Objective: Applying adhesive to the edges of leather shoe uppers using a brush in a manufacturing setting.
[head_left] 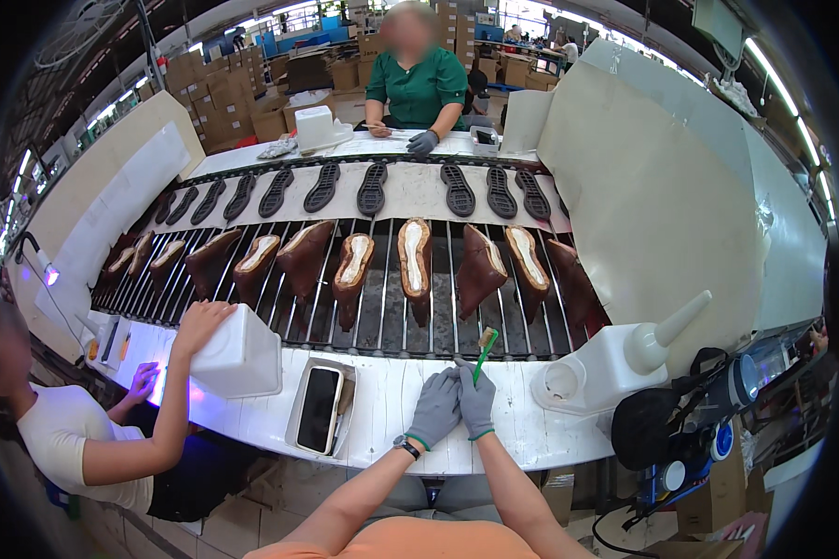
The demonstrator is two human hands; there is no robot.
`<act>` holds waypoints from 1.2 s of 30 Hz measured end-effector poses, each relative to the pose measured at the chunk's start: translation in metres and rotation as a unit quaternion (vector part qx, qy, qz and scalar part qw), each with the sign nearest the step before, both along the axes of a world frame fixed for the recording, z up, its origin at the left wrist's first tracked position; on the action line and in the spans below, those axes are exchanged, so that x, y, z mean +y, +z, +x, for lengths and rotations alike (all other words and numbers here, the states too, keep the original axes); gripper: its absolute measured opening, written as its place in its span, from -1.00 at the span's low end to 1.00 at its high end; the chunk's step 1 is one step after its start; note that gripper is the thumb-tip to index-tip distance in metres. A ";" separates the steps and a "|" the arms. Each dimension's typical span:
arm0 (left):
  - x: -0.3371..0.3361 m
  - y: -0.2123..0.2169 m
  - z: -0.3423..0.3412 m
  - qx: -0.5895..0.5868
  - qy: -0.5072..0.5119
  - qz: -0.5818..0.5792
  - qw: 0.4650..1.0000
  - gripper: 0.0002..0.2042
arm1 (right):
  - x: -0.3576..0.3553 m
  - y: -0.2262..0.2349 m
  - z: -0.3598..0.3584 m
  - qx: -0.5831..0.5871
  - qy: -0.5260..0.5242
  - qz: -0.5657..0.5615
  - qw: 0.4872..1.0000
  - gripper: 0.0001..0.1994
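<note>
Brush pinched over the counter edge, shoes racked just beyond

The conveyor rack (pixel 382 317) of dark rods was seen running across the whole width ahead, with brown shoe uppers (pixel 414 256) laid sole-side up on it, their long axes pointing away from the person, and black outsoles (pixel 372 188) lined up on the paper strip behind. The white counter (pixel 391 410) lay between rack and body; a phone in a tray (pixel 319 408) was set to the left, a white squeeze bottle (pixel 625 359) to the right. Both gloved hands were held together at the middle: the left hand (pixel 435 407) was rested with fingers closed against the right hand (pixel 476 401), by which a green-handled brush (pixel 483 352) was pinched, its bristled end tilted up and forward. The upper straight ahead was nearest the brush tip, so the right hand was judged closer.
</note>
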State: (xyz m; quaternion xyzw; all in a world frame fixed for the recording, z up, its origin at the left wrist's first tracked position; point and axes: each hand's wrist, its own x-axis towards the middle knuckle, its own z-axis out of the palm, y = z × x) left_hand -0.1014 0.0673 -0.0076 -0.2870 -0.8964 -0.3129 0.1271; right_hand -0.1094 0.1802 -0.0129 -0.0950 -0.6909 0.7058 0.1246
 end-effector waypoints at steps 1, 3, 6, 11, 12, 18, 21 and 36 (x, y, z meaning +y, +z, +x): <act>0.000 0.000 0.000 -0.002 0.000 -0.002 1.000 -0.59 | 0.000 0.001 0.000 -0.003 0.000 -0.001 1.000 -0.73; 0.000 0.001 0.000 -0.004 0.000 0.001 1.000 -0.59 | 0.000 0.002 0.000 0.002 -0.001 -0.002 1.000 -0.73; 0.000 0.002 0.001 -0.005 -0.002 0.011 1.000 -0.64 | 0.000 0.003 0.001 0.000 0.001 0.008 1.000 -0.73; 0.001 0.002 0.001 0.000 0.000 0.002 1.000 -0.63 | 0.001 0.003 0.001 -0.003 0.003 0.001 1.000 -0.72; 0.001 0.002 0.001 0.000 0.000 0.003 1.000 -0.63 | 0.001 0.003 0.001 -0.002 0.004 -0.001 1.000 -0.72; 0.002 0.002 0.000 -0.008 0.002 0.002 1.000 -0.62 | 0.001 0.000 0.000 -0.005 0.003 -0.005 1.000 -0.73; 0.002 0.003 0.001 -0.013 -0.001 0.005 1.000 -0.62 | 0.001 -0.002 -0.001 0.016 -0.004 0.001 1.000 -0.73; 0.005 0.001 -0.001 -0.002 0.003 0.006 1.000 -0.60 | 0.002 -0.004 -0.002 0.022 -0.008 0.000 1.000 -0.74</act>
